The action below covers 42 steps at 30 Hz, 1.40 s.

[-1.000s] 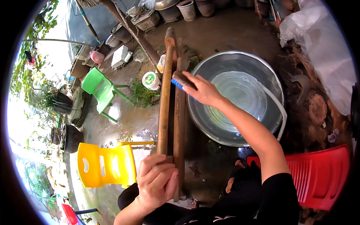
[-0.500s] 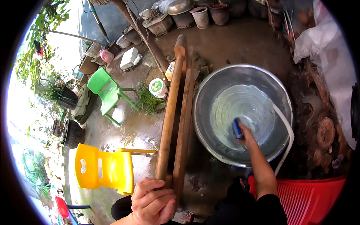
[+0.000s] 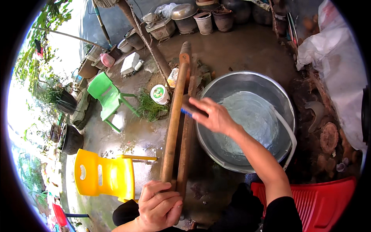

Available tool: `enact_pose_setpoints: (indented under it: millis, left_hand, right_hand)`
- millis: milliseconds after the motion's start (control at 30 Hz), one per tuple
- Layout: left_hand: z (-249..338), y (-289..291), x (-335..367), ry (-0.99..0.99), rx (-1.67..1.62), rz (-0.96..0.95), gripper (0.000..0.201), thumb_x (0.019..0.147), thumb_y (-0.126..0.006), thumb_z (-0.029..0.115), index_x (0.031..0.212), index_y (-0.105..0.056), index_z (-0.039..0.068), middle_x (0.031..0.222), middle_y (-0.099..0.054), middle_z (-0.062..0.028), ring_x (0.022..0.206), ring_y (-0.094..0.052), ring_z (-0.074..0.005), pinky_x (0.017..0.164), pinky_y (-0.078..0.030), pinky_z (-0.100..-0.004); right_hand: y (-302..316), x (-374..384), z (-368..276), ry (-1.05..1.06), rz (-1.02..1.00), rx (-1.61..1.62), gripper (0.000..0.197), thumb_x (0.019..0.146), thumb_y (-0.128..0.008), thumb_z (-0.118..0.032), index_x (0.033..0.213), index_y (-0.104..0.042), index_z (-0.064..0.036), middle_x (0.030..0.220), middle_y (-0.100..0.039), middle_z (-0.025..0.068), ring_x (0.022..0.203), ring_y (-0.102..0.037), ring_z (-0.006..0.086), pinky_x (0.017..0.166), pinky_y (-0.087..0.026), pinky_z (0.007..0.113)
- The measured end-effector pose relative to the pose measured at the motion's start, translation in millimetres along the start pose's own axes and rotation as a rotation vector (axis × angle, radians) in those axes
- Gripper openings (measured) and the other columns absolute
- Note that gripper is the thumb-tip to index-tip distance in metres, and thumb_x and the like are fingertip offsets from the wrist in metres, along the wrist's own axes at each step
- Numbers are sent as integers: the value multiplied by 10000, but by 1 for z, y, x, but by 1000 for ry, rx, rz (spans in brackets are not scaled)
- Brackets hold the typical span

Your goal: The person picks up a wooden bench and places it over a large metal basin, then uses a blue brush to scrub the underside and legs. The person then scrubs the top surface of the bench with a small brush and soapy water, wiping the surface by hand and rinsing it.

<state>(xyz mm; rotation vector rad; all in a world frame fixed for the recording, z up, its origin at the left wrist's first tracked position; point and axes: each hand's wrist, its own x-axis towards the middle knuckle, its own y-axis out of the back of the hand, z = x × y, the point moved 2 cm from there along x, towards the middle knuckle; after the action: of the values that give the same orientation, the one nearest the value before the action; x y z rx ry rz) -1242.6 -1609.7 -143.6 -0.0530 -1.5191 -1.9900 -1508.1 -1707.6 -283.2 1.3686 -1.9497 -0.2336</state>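
A long wooden frame (image 3: 172, 143), made of bars running side by side, stands tilted in front of me. My left hand (image 3: 160, 205) is closed around its near end. In my right hand (image 3: 216, 116) is a scrub brush (image 3: 190, 105) with a dark back and blue bristles, held at the frame's right bar in its upper half. Whether the bristles press on the wood is hard to make out. Right of the frame stands a large round metal basin (image 3: 288, 100) holding cloudy water (image 3: 251, 116). A pale hose (image 3: 290, 129) hangs over the basin's right rim.
Yellow (image 3: 116, 174) and green (image 3: 106, 94) plastic chairs stand at left. A red plastic chair (image 3: 309, 197) is at lower right. Beyond the frame's left side are a white tub (image 3: 159, 94) and grass (image 3: 147, 108). Pots (image 3: 205, 24) line the far wall. White sheeting (image 3: 328, 54) hangs at right.
My right hand has lifted the scrub brush out of the basin's water and carried it left and away from me to the wooden frame. My left hand keeps its grip.
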Motion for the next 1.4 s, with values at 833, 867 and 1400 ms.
enact_pose_setpoints:
  millis: [833, 867, 1400]
  left_hand:
    - [0, -1, 3, -31, 20, -22, 105, 671, -691, 6, 772, -677, 31, 828, -665, -66, 927, -588, -283, 790, -488, -399]
    - [1, -1, 2, -26, 18, -27, 105, 672, -690, 8, 773, -678, 32, 825, -665, -64, 924, -589, -281, 790, -488, -397]
    - [-13, -8, -6, -64, -124, 95, 40, 766, -644, -11, 794, -648, 18, 841, -657, -91, 929, -601, -309, 816, -486, -376]
  right_hand:
    - [-16, -129, 83, -533, 203, 154, 440, 870, -625, -278, 1277, -545, -131, 1184, -594, 155, 1007, -609, 340, 859, -490, 402]
    - [-16, -150, 125, -593, 211, -153, 460, 868, -620, -273, 1298, -520, -144, 1122, -601, 182, 975, -612, 366, 831, -497, 418]
    - [22, -57, -80, 33, 38, 469, 565, 885, -637, -268, 1346, -462, 8, 1200, -580, 111, 1039, -584, 209, 889, -488, 350]
